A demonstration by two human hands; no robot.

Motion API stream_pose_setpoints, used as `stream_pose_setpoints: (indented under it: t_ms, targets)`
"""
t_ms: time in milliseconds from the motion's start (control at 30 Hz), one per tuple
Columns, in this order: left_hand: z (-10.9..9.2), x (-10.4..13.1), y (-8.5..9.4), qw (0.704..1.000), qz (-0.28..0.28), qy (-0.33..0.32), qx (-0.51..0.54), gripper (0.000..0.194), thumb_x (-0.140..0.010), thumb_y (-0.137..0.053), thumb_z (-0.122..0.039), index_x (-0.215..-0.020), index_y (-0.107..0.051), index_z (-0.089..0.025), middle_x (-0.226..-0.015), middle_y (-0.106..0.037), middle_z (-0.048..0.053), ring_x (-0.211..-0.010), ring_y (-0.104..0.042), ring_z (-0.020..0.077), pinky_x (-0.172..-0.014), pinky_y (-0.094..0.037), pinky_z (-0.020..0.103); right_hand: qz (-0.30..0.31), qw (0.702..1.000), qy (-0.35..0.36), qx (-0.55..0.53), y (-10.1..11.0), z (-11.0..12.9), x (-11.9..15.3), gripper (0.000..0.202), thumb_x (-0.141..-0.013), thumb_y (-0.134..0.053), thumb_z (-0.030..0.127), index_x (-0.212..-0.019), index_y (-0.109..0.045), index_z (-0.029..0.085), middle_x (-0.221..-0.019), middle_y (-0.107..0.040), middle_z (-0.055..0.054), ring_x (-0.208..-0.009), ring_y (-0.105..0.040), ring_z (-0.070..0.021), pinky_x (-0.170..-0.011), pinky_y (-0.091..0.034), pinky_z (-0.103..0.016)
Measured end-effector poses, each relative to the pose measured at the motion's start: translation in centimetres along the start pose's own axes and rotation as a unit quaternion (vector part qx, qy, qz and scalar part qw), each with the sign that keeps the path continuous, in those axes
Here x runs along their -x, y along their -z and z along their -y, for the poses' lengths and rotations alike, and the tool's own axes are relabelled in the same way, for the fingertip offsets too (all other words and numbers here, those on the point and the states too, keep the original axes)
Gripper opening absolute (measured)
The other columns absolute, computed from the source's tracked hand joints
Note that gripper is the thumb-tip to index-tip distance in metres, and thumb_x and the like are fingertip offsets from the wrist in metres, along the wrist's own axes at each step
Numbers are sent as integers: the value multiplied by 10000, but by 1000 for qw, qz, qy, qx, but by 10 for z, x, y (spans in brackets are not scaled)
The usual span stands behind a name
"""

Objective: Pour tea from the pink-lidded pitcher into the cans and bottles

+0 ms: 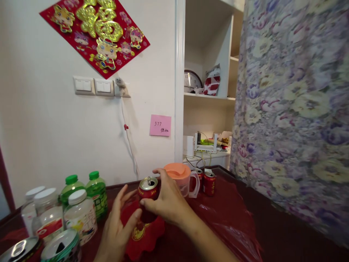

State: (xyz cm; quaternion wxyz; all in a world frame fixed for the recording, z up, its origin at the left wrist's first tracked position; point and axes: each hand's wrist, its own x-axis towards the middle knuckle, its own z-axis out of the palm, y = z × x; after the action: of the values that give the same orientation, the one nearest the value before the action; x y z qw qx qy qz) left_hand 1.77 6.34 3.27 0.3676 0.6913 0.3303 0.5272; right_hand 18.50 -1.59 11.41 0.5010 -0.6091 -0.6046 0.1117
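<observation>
An opened red drink can with a silver top is gripped by my right hand, its thumb and fingers on either side. The can is upright, and its tab stands up. Close to its left side is my left hand, fingers apart and holding nothing. Below the can lies a red scalloped mat with a gold emblem, partly covered by my hands. Just behind my right hand stands a clear pitcher with an orange lid.
Two more red cans stand right of the pitcher. At left are white-capped jars, green bottles and opened cans. A red plastic sheet covers part of the dark table. A floral curtain hangs at right.
</observation>
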Motion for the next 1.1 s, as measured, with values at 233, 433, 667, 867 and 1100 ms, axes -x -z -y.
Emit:
stream_pose_setpoints:
  t_ms: [233, 433, 667, 867, 1100]
  targets:
    - [4, -1, 4, 995, -35, -6, 89, 752, -896, -627, -655, -1526, -391, -317, -1422, -600, 118, -1380, -516, 364, -1176, -371, 587, -23, 999, 0, -41, 31, 8, -10, 827, -638, -836, 381, -1372, -474, 261, -1137, -654, -68, -982, -654, -265, -873, -502, -429]
    - [2, -1, 1, 995, -23, 15, 93, 780, -885, -638, -671, -1521, -384, -298, -1337, -627, 117, -1247, -602, 336, -1083, -450, 532, -71, 997, 1, -21, 80, 11, -9, 819, -633, -819, 424, -1353, -464, 257, -1089, -649, -57, -959, -645, -256, -906, -488, -438]
    - [5, 1, 0, 997, -22, 17, 73, 768, -886, -644, -661, -1504, -394, -281, -1232, -669, 92, -1184, -628, 304, -979, -508, 436, -144, 989, -21, 29, 150, -36, 4, 813, -671, -829, 508, -1352, -446, 281, -1107, -652, -58, -928, -676, -264, -876, -529, -447]
    - [7, 1, -2, 998, -26, 21, 47, 754, -888, -634, -650, -1491, -412, -256, -1194, -687, 92, -1179, -628, 304, -980, -502, 428, -244, 955, -70, 155, 196, -127, 18, 858, -677, -812, 580, -1391, -465, 254, -1118, -671, -91, -931, -691, -287, -846, -541, -441]
    - [11, 1, -3, 999, -27, 24, 30, 787, -845, -670, -653, -1476, -452, -236, -1139, -720, 90, -1129, -653, 311, -986, -514, 445, -253, 938, -122, 203, 199, -207, 38, 845, -631, -780, 555, -1339, -505, 183, -1103, -685, -128, -1036, -671, -336, -925, -505, -480]
